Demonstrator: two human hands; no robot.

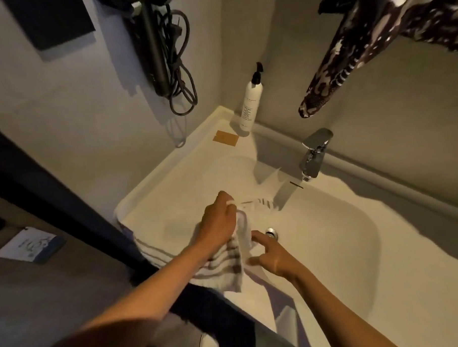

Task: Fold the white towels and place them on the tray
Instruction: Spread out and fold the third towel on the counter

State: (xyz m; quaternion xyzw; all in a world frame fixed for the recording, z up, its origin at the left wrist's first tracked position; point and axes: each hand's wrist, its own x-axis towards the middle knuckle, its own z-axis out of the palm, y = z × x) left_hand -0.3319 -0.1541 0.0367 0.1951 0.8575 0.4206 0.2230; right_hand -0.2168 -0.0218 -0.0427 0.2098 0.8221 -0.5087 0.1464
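Note:
A white towel with dark stripes (224,265) hangs bunched over the near left part of the white sink basin (330,234). My left hand (219,218) is shut on the towel's top edge and holds it up above the basin. My right hand (270,252) hovers just to the right of the hanging towel, fingers spread and pointing left, touching or almost touching the cloth. More striped towel (147,249) drapes over the sink's left front edge. No tray is in view.
A chrome tap (313,156) stands at the back of the sink, the drain (271,233) just beyond my right hand. A white pump bottle (251,101) and a tan card (225,138) sit in the back corner. Dark cables (176,63) and a patterned cloth (348,50) hang overhead.

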